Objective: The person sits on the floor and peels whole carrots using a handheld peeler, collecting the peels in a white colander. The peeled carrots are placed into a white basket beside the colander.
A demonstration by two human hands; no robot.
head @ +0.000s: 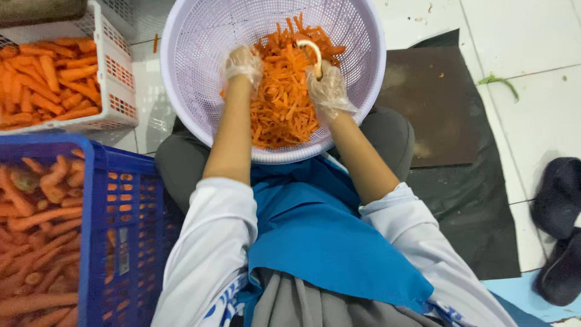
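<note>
Both my gloved hands are in the round white basket (181,72) on my lap. My left hand (243,63) is curled on the carrot shreds (284,103) near the middle; my right hand (327,88) grips a peeler (311,51) over the heap.

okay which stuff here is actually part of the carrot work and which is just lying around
In use: left hand, right hand holding a peeler, carrot strips, lilac round basket, white crate and blue crate of carrots.

Lying about: dark shoes, green scrap, black mat.
</note>
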